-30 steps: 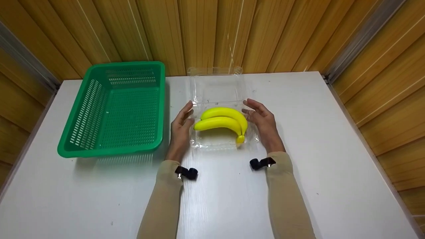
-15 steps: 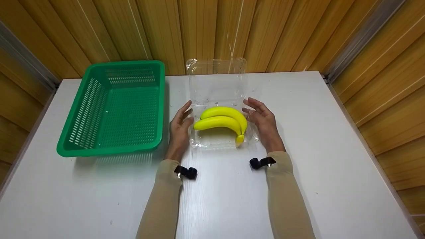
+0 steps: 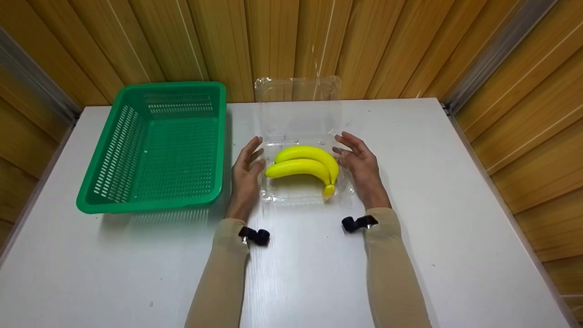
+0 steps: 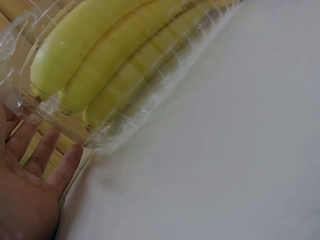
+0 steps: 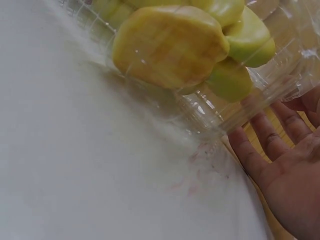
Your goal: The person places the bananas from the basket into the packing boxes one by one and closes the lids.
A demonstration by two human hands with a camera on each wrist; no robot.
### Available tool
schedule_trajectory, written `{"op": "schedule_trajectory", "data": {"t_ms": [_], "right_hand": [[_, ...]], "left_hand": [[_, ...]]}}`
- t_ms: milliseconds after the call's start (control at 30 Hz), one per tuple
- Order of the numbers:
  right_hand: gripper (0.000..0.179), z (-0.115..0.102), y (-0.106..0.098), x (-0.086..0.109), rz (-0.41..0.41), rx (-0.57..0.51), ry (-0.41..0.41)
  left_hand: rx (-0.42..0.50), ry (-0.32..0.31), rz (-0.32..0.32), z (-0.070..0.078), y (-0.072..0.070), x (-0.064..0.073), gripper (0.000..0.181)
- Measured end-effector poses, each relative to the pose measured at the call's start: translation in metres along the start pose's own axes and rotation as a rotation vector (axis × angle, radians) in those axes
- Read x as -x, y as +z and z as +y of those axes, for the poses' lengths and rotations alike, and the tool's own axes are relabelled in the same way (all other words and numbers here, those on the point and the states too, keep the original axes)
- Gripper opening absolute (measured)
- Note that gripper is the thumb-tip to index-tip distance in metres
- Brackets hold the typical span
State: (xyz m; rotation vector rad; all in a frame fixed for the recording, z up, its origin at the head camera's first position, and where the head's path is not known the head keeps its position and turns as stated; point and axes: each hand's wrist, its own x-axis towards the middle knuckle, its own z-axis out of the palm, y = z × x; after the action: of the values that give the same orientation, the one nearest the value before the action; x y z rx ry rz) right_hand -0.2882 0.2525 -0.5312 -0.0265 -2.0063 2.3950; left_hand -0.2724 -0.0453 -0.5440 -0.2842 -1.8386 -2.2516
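Note:
A bunch of yellow bananas (image 3: 303, 168) lies in the base of a clear plastic clamshell box (image 3: 291, 198) in the middle of the table. Its hinged lid (image 3: 298, 107) is up at the back and overlaps the wooden wall in the head view. My left hand (image 3: 246, 177) is at the box's left side, and my right hand (image 3: 362, 168) is at its right side. Both hands have relaxed, extended fingers, with fingertips right at the plastic. In the left wrist view the banana tips (image 4: 65, 100) show through the box wall; in the right wrist view, the stem end (image 5: 170, 47).
A green perforated plastic basket (image 3: 218, 150) stands on the white table (image 3: 423, 182), left of my left hand. Behind the table rises a wood-panelled wall (image 3: 387, 45), with more panelling on either side.
The lid's far edge has moved upward in the head view and now overlaps more of the wall. Hands and bananas have stayed nearly in place.

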Motion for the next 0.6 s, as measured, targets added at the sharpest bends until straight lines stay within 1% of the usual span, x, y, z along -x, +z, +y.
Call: {"op": "schedule_trajectory", "data": {"t_ms": [100, 333, 500, 600], "right_hand": [[0.051, 0.0001, -0.0001, 0.0002, 0.002, 0.005, -0.005], [0.056, 0.0003, 0.0005, 0.0004, -0.007, -0.016, -0.052], [0.057, 0.0005, 0.0005, 0.0009, -0.002, -0.005, -0.057], [0.057, 0.0008, 0.0002, 0.001, 0.0, -0.005, -0.056]], "left_hand": [[-0.002, 0.008, -0.002, 0.0003, -0.0002, 0.0002, 0.054], [0.016, 0.045, 0.001, -0.0018, 0.0002, -0.0009, 0.053], [0.027, 0.056, 0.008, -0.0033, -0.0001, -0.0007, 0.053], [0.034, 0.077, 0.011, -0.0049, -0.0002, -0.0005, 0.054]]}}
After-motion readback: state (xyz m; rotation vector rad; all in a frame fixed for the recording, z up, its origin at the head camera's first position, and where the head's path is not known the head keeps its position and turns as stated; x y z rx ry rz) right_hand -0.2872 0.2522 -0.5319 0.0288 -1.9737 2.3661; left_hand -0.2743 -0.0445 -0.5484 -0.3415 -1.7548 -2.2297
